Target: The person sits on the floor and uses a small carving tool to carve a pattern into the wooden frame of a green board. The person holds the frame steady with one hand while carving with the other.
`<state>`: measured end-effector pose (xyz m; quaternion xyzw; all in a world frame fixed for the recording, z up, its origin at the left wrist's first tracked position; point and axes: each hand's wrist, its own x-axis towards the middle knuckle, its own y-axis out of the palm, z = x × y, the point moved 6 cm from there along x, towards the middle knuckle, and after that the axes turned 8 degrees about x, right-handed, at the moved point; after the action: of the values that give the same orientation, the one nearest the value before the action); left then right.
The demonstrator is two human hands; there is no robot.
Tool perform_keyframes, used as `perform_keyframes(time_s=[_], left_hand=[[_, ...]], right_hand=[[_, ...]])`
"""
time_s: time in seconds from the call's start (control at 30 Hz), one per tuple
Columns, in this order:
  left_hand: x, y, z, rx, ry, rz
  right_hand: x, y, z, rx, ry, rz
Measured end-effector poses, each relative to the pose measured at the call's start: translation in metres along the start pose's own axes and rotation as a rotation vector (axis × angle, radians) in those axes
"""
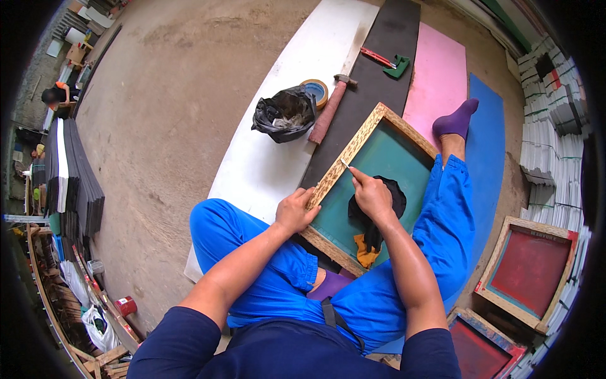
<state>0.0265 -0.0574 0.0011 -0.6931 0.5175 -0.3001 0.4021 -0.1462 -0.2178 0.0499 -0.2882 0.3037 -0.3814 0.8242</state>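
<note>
A wooden-framed screen (353, 144) with green mesh (401, 155) rests tilted across my legs. My left hand (295, 211) grips the left side bar, fingers curled over the wood. Above the mesh, my right hand (374, 194) is closed around a slim tool (344, 163); only its pale tip shows, touching the inner edge of that same bar. What kind of tool it is, I cannot tell. Partly under my right hand lies a black cloth (396, 191) on the mesh. A yellow and black piece of fabric (365, 254) is by the near bar.
Beyond the frame lie a hammer (329, 112), a tape roll (320, 95), a black plastic bag (278, 117), a red-handled tool (377, 57) and a green object (398, 67), on white, black and pink sheets. Red-meshed frames (529, 270) lean at right near stacked bundles (541, 148). Another person (57, 95) is far left.
</note>
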Motion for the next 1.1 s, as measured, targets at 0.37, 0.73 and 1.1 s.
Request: perform_keyframes(time_s=[0.37,0.73,1.1], left_hand=[[0.000,-0.002,-0.002,0.019,-0.001,0.006],[0.002,-0.002,-0.007,0.043,0.027,0.002],[0.000,0.001,-0.004,0.070,0.016,0.007]], right_hand=[[0.001,0.010,0.020,-0.189,0.089,0.030],[0.015,0.041,-0.054,0.434,-0.100,-0.033],[0.022,0.037,-0.056,0.423,-0.206,-0.037]])
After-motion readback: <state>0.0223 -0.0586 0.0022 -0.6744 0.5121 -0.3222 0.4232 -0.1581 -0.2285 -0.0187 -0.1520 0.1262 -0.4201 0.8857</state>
